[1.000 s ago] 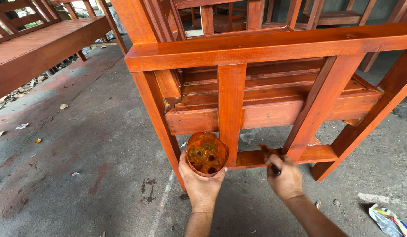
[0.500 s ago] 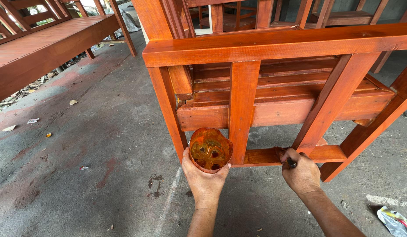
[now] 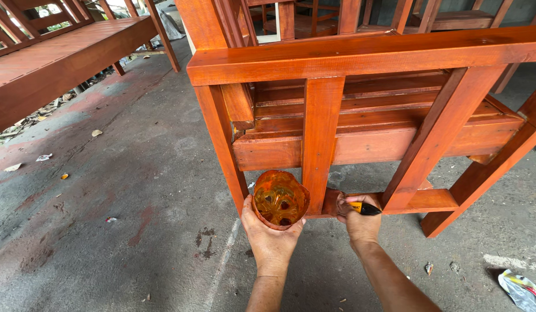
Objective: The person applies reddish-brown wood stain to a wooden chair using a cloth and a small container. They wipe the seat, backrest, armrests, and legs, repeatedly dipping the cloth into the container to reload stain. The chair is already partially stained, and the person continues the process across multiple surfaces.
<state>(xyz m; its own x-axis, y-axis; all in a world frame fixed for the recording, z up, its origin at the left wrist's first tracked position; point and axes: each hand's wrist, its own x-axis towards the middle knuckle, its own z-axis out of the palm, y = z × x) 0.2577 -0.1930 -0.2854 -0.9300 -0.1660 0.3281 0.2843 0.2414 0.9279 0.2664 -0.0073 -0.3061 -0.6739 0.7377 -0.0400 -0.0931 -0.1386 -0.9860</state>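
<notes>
Left hand (image 3: 272,240) cups the stain cup (image 3: 279,199) at lower centre, fingers wrapped under its base. It looks like thin, floppy plastic, so I'd support the bottom. Right hand (image 3: 360,222) has its fingers pinching a brush handle (image 3: 365,208) against the lower rail (image 3: 421,201) of the wooden frame (image 3: 360,55).

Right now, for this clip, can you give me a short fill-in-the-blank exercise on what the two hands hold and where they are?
1. The left hand holds a stain-smeared cut-off ____ from below.
2. The right hand grips a brush handle coloured black and ____.
3. The brush end meets the low crosspiece of a wooden bench stained ____.
4. The bench stands on a floor made of ____.

Missing words: cup; yellow; reddish orange; concrete
</notes>
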